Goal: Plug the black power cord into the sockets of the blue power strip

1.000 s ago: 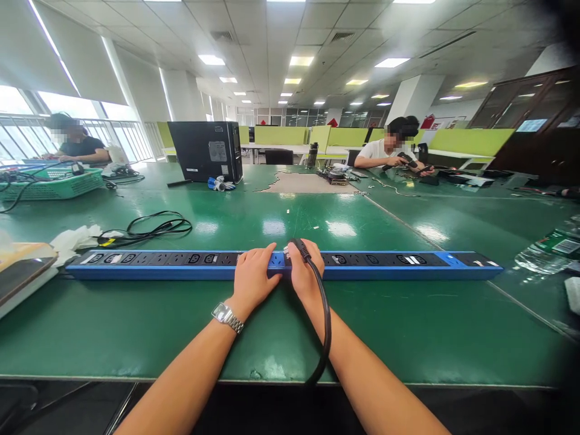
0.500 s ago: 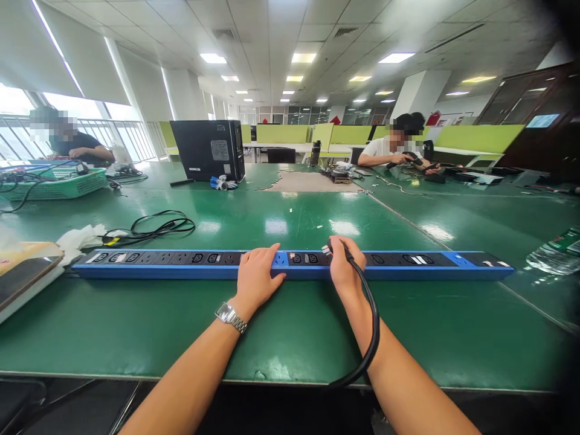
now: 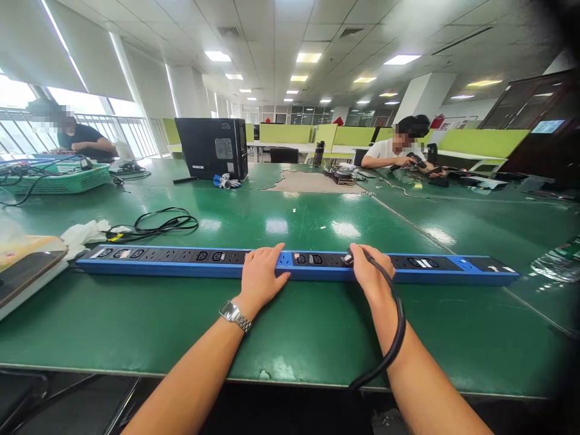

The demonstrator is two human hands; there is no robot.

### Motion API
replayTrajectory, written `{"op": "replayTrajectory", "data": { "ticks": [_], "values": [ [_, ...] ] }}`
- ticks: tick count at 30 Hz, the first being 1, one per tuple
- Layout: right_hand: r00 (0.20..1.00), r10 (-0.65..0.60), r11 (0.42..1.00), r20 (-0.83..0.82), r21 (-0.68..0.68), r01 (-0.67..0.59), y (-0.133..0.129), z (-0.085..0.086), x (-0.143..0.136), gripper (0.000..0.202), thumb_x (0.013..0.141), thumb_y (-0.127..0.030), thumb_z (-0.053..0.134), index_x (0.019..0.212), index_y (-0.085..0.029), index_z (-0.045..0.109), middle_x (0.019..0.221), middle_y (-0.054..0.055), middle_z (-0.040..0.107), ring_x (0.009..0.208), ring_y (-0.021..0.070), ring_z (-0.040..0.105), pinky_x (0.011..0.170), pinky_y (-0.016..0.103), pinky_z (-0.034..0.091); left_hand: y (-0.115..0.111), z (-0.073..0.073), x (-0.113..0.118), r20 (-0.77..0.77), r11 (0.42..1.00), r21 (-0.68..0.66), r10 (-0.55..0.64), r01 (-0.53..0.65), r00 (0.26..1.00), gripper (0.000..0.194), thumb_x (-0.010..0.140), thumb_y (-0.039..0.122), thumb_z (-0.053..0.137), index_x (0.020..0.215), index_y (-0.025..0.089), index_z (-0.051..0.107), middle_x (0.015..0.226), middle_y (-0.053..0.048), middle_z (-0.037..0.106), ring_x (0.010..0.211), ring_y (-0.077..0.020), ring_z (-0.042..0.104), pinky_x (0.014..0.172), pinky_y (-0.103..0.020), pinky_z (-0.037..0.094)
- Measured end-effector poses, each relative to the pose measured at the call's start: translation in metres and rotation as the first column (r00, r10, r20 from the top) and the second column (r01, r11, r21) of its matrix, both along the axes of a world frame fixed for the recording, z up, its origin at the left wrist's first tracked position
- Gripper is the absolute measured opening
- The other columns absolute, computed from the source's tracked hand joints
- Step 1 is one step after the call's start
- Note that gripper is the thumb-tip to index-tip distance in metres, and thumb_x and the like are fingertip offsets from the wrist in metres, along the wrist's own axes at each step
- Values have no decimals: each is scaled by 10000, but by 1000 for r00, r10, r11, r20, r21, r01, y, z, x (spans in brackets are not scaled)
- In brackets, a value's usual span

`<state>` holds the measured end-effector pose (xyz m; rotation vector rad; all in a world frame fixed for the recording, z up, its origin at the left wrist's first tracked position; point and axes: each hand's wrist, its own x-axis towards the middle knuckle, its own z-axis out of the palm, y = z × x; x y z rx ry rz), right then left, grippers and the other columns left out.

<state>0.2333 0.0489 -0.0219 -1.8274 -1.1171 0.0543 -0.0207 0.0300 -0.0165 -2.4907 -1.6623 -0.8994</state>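
Observation:
A long blue-and-black power strip (image 3: 319,275) lies across the green table, its row of sockets facing up. My left hand (image 3: 261,275), with a metal watch (image 3: 235,315) on its wrist, holds the strip near its middle, fingers over the top and thumb at the near edge. My right hand (image 3: 375,270) is closed on a black power plug (image 3: 348,258), its prongs pointing left, just above the sockets right of the middle. From that plug a thick black cable (image 3: 400,326) loops down past my forearm and over the table edge. Whether the plug touches the strip is hard to see.
A coiled black cable (image 3: 167,220) lies beyond the strip at left. A computer case (image 3: 211,148) stands farther back. A green basket (image 3: 90,178) sits far left, a plastic bottle (image 3: 559,260) at right. Two people (image 3: 93,142) work across the table.
My right hand has moved right along the strip with the plug, which is now lower and nearer the sockets. My left hand stays on the strip. The view has shifted slightly.

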Motion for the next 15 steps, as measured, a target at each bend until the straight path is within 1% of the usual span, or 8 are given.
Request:
{"op": "replayTrajectory", "data": {
  "ticks": [3,8,15],
  "values": [
    [1000,8,1000,28,24,-8,-2,-3,2,358,808,-497,509,842,-242,757,991,83,753,962,286,619,900,416,412,0,0,0,3,1000,4,0,0,1000,608,807,325,695,1363,234,468,1269,-71,642,1205,-257,544,1046,-428,378],
    [982,158,984,103,70,-166,-2,-6,-12,382,825,-526,496,857,-244,752,1025,69,751,1015,273,633,927,394,424,0,0,0,2,1000,6,1,-1,1000,608,805,325,698,1362,228,476,1270,-73,643,1205,-258,545,1044,-427,380],
    [971,157,983,182,64,-171,-4,-4,-16,380,867,-508,473,812,-233,729,958,67,747,959,257,621,878,367,416,0,0,1,15,1000,0,-8,8,1000,548,807,320,693,1320,246,515,1272,-56,645,1220,-254,539,1052,-438,374]
  ]
}}
